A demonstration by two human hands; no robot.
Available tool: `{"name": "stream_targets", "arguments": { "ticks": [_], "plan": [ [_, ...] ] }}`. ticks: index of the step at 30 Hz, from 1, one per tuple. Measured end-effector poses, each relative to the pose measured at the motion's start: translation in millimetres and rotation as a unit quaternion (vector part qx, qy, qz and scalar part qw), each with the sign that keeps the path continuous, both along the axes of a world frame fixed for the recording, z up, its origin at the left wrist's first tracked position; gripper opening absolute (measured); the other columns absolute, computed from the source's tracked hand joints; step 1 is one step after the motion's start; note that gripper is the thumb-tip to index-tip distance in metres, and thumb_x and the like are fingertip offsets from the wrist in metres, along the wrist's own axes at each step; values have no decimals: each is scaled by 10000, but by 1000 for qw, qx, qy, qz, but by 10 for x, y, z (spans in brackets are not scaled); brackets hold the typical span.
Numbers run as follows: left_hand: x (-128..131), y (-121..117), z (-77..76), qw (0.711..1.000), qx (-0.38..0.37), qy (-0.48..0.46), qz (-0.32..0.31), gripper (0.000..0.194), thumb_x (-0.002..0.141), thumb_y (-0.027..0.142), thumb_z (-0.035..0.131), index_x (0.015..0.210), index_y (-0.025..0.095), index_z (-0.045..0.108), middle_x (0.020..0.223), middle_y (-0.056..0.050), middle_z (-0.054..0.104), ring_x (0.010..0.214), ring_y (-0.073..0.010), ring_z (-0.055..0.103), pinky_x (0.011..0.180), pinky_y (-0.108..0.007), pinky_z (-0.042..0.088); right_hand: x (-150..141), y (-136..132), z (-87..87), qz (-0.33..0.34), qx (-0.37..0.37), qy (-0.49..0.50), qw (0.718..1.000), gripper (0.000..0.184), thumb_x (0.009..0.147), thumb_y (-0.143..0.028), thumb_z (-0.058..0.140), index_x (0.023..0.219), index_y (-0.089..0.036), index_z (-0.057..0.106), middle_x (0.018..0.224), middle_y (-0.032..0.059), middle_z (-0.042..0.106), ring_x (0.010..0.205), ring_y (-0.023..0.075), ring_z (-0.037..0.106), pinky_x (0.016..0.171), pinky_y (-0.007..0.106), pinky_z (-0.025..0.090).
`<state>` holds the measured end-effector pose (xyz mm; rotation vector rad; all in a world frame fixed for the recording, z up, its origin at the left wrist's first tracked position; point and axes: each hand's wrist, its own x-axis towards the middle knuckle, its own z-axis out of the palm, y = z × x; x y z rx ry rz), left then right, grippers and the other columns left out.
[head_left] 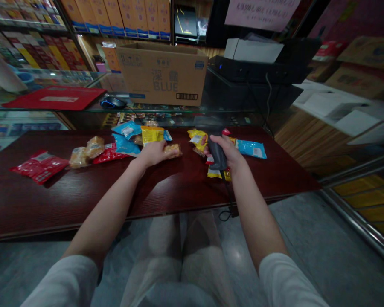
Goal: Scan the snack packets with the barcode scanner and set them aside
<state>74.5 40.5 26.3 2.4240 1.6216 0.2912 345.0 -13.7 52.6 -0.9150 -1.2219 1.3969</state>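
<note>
In my right hand (228,150) is a black handheld barcode scanner (218,152), its cord hanging over the table's front edge. My fingers are wrapped round its handle. Under and around it lie yellow snack packets (196,138) and a blue snack packet (251,148). My left hand (153,153) is closed on a golden snack in clear wrap (173,150), resting low over the table. Just behind that hand stands a yellow packet (152,134). To its left are blue packets (127,145), a red packet (110,153) and clear-wrapped snacks (95,147).
Another red packet (40,166) lies at the left of the dark red table (179,192). Behind, a glass counter bears a cardboard box (163,76), a computer mouse (113,102), a red mat (56,98) and a black machine (259,68). Stacked cartons (365,81) stand at right.
</note>
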Motion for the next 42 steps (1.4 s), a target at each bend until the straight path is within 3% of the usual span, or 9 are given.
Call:
{"name": "stream_targets", "arguments": {
  "ticks": [5,9,18,21,24,28,32,39,42],
  "plan": [
    [-100,-44,-2,956,-96,-277,-24,717,857,810,351,822,158,648,791,-104,683,774,-245,642,693,-331,489,-135,140,-150,92,-44,11,995,315,779,-443,745,865,-158,645,746,30,673,485,91,559,447,222,481],
    [-76,-12,-63,822,-282,-493,18,796,903,804,247,1075,160,682,776,-110,711,644,-203,647,525,-274,469,-104,140,-278,110,-75,41,990,346,780,-440,753,932,-142,666,848,51,699,471,66,522,410,206,448],
    [-84,44,-68,640,-449,-616,95,591,1020,573,262,1400,184,492,977,-123,751,785,-234,763,578,-295,602,-86,72,-285,137,-93,58,984,314,775,-353,757,980,-137,654,896,65,713,454,47,458,380,194,345],
    [-57,6,-41,645,-433,-626,77,634,1005,606,269,1458,192,429,1128,-144,736,983,-273,752,811,-402,626,-102,61,-283,144,-96,52,983,346,772,-368,766,1009,-145,647,897,65,726,445,44,447,371,187,332],
    [-18,-35,-12,706,-373,-600,50,765,937,741,287,1503,237,391,1310,-157,680,1176,-316,682,984,-501,558,-117,30,-274,155,-99,36,982,375,761,-398,784,1009,-158,636,968,87,751,450,48,462,371,189,352],
    [11,-43,3,798,-293,-526,30,947,839,882,216,1527,252,380,1376,-170,646,1222,-346,652,977,-535,545,-144,7,-271,159,-97,14,982,413,741,-434,808,984,-160,618,969,93,752,452,53,487,376,195,389],
    [18,-21,-5,833,-263,-486,26,1064,798,918,108,1566,214,325,1466,-194,573,1241,-350,640,938,-517,563,-163,10,-268,153,-98,19,983,433,722,-440,831,964,-161,604,865,30,703,446,47,483,373,190,390],
    [-7,35,-64,751,-286,-592,54,933,897,822,127,1517,176,388,1439,-192,590,1225,-342,637,950,-531,542,-181,9,-274,151,-90,15,984,471,706,-474,844,961,-163,599,811,-12,654,428,44,480,363,192,380],
    [2,25,-95,775,-230,-585,68,840,939,773,181,1432,159,472,1318,-175,654,1144,-310,665,947,-490,535,-160,8,-271,149,-85,22,985,452,737,-457,817,1006,-160,606,871,28,705,433,50,480,359,196,369]
  ]
}}
